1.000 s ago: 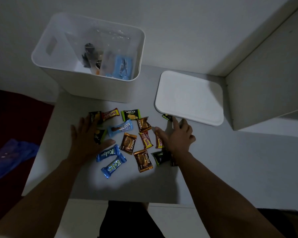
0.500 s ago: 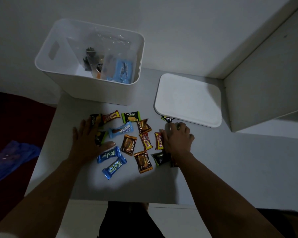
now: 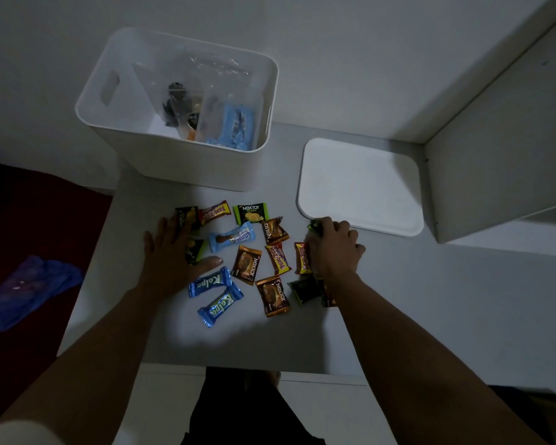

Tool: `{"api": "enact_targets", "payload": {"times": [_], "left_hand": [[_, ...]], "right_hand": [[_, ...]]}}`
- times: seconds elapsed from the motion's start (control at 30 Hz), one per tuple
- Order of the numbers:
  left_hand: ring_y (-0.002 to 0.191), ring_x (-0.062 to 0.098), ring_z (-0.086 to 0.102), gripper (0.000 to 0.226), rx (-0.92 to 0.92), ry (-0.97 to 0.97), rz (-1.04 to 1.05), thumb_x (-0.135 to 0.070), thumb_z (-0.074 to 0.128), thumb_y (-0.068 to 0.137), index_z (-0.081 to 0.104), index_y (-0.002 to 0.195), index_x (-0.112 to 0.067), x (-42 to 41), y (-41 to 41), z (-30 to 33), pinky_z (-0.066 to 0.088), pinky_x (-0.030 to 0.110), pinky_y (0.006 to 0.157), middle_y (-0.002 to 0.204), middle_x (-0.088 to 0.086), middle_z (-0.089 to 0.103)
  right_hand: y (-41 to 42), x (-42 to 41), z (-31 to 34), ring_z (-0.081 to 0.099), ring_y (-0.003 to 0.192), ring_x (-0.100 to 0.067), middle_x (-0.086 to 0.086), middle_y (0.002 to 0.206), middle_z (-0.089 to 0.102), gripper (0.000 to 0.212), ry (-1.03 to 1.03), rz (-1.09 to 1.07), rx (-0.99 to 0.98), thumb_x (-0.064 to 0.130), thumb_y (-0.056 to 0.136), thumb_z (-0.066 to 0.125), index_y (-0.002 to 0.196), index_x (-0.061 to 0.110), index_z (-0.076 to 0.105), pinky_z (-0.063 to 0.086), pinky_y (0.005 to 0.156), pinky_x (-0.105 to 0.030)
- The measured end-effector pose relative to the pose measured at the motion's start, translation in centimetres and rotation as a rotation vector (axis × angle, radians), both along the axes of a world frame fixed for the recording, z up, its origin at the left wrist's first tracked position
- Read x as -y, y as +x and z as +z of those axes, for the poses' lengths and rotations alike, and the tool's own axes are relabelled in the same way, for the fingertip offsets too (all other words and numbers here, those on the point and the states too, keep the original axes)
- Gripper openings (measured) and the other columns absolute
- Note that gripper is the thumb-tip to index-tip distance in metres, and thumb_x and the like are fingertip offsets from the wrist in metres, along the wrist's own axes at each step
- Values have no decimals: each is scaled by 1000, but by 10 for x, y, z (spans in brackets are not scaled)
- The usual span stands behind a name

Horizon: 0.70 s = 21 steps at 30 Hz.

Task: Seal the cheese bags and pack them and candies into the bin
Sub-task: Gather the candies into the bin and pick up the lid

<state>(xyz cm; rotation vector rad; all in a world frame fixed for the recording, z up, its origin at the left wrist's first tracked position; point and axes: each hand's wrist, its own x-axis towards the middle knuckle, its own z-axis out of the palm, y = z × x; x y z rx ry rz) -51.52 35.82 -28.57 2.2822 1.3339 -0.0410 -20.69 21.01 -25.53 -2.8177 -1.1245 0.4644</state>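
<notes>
I see my left hand (image 3: 170,252) lying flat with fingers spread on the desk (image 3: 430,300), covering the dark candies at the left edge of the scattered candies (image 3: 247,252). My right hand (image 3: 333,248) is curled, pinching a small green candy (image 3: 313,227) beside the white lid (image 3: 360,184). The bin (image 3: 177,101) stands behind, with clear cheese bags (image 3: 212,104) inside.
</notes>
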Motion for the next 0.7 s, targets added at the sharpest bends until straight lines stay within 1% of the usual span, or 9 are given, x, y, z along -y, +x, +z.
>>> {"api": "enact_targets", "payload": {"times": [0.1,0.2,0.27,0.33,0.4,0.47,0.53,0.6,0.7], "left_hand": [[156,36,0,119,8,8,8,-90,48,69,-3,161,-34,1,2,0,0,63,122,171,9,4],[156,37,1,119,1,4,9,-90,48,69,-3,161,-33,1,3,1,1,64,122,170,10,4],[156,37,1,120,-9,2,7,-91,46,69,-4,161,-33,1,3,1,3,65,121,170,10,4],[156,36,-1,120,-17,-25,7,-92,44,69,-6,161,-34,1,3,3,2,64,122,171,10,2],[156,36,-4,121,-22,-46,-7,-96,39,67,-8,161,-35,2,2,6,0,62,122,171,8,0],[156,36,-6,123,-28,-57,-29,-101,31,64,-9,160,-36,5,1,10,-1,62,122,171,6,-2],[156,36,-6,122,-29,-53,-43,-101,32,63,-7,160,-38,11,-2,13,1,63,122,171,5,-2],[156,37,-6,123,-25,-27,-28,-98,40,64,-6,160,-38,20,-7,15,3,65,122,171,7,-3],[155,38,-11,132,-66,7,-1,-101,41,59,-7,161,-32,37,-25,18,-2,63,121,170,10,-12]], "right_hand": [[1,-6,-1,46,121,-37,-13,132,47,48,-31,-33,-12,56,98,49,130,21,52,42,96,-56],[2,-10,-2,46,120,-35,-11,130,50,39,-28,-90,-13,48,101,46,123,18,58,40,95,-54],[5,-15,-2,51,117,-34,-9,123,55,30,-5,-121,-41,38,99,51,120,18,57,39,95,-54],[7,-18,-1,56,112,-32,-6,115,60,26,24,-128,-92,34,93,60,114,19,55,38,95,-53],[9,-16,1,59,105,-28,-2,108,63,29,81,-108,-142,36,88,67,108,22,51,35,94,-50],[6,-10,7,59,97,-20,5,102,65,35,197,-72,-215,43,84,72,106,28,49,30,93,-44],[2,1,15,56,95,-13,9,100,65,36,331,-47,-280,42,83,72,110,32,50,25,95,-38],[4,18,20,57,102,-13,8,107,66,38,426,-65,-262,34,84,70,119,32,55,24,98,-35],[18,57,14,58,112,-23,-2,115,64,40,464,-223,-200,33,85,67,124,25,63,36,100,-41]]}}
